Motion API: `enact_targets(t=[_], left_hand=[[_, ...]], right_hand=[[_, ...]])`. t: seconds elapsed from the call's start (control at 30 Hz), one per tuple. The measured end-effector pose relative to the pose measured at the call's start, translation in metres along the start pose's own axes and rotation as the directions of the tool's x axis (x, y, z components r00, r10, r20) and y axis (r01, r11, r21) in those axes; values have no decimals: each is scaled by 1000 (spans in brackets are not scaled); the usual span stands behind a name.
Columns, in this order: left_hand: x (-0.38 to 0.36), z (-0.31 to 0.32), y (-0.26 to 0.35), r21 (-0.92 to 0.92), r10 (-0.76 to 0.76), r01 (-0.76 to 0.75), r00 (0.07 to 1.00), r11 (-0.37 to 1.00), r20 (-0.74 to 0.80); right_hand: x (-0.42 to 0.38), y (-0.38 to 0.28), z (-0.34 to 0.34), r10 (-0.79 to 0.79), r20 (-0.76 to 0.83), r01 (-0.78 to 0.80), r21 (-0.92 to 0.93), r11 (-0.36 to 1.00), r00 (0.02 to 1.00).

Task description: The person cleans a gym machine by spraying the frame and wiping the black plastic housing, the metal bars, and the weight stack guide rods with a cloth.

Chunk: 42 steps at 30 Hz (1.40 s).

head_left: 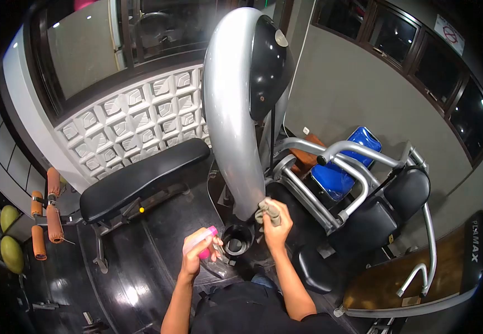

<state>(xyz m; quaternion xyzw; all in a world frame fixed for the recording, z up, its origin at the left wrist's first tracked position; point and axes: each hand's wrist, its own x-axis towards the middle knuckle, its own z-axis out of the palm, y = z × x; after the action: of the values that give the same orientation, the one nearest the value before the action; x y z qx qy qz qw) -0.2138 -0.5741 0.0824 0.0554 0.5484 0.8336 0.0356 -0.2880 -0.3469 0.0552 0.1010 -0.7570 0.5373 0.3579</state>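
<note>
My left hand (196, 249) is closed around a pink spray bottle (204, 245), held low in front of me, left of a black round cup holder (236, 244). In my right hand (277, 225) is a bunched grey-green cloth (268, 214), held against or very near the lower end of the curved silver column (233, 111) of a gym machine. The fingers of that hand wrap round the cloth. Whether the cloth touches the column is hard to tell.
A black padded bench (147, 178) stands at the left, beside orange foam rollers (54, 222). To the right are silver machine bars, a blue seat (333, 181), black pads (408, 192) and a brown PLAMAX panel (408, 278). Dumbbells lie at the lower left.
</note>
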Motion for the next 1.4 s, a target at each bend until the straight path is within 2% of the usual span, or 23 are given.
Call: enact_targets(t=[0.03,0.17,0.23,0.3,0.37,0.4,0.43,0.5,0.57,0.63,0.77,0.87,0.97,1.07,1.1,1.17,1.23,1.3,1.37,1.4], left_hand=[[1,-1,0,1,3,-3,1000,1000,-5],[4,8,7,95,38,-36,999,995,-21],[8,16,13,146,42,-35,998,989,-39],[15,23,17,156,122,-122,992,980,8],[20,29,22,108,107,-109,994,988,18],[22,32,23,53,89,-92,995,994,42],[26,35,24,61,97,-98,995,993,25],[34,41,24,22,111,-113,992,993,61],[42,51,25,23,129,-130,991,991,35],[51,62,28,26,166,-166,986,986,-10],[61,73,30,48,168,-166,985,985,-32],[63,81,28,-152,214,-226,972,962,-93],[64,88,26,-130,304,-320,944,938,-131],[64,94,19,-31,355,-367,914,930,-195],[64,95,18,39,362,-363,905,931,-221],[63,101,21,79,342,-334,898,939,-277],[64,101,16,101,377,-364,880,926,-288],[65,99,13,104,396,-383,874,918,-280],[65,99,14,108,407,-392,873,913,-268],[64,101,16,112,399,-383,871,917,-287]], right_hand=[[15,-9,2,12,-20,-10,54,998,1000],[83,-55,10,-153,42,147,118,982,987],[98,-65,8,-133,88,117,165,979,987],[102,-57,7,-116,143,84,215,973,983],[85,-33,6,-164,95,130,299,946,982],[77,-20,2,-243,96,210,266,941,965],[65,-6,0,-224,100,194,248,949,969],[45,20,-7,-71,155,26,271,962,985],[36,44,-12,80,258,-157,295,942,963],[46,43,-13,56,277,-148,325,934,959],[87,35,-2,150,491,-360,365,859,858],[133,8,18,42,541,-345,473,810,840],[151,10,36,-73,548,-279,531,800,833],[147,27,38,63,692,-531,490,691,719],[137,38,40,62,653,-509,523,683,755],[123,68,35,34,712,-497,454,739,701],[109,90,26,110,784,-578,347,739,611],[99,95,28,84,750,-561,410,720,656],[103,88,34,56,728,-496,407,767,683],[114,73,35,42,737,-503,417,757,675]])
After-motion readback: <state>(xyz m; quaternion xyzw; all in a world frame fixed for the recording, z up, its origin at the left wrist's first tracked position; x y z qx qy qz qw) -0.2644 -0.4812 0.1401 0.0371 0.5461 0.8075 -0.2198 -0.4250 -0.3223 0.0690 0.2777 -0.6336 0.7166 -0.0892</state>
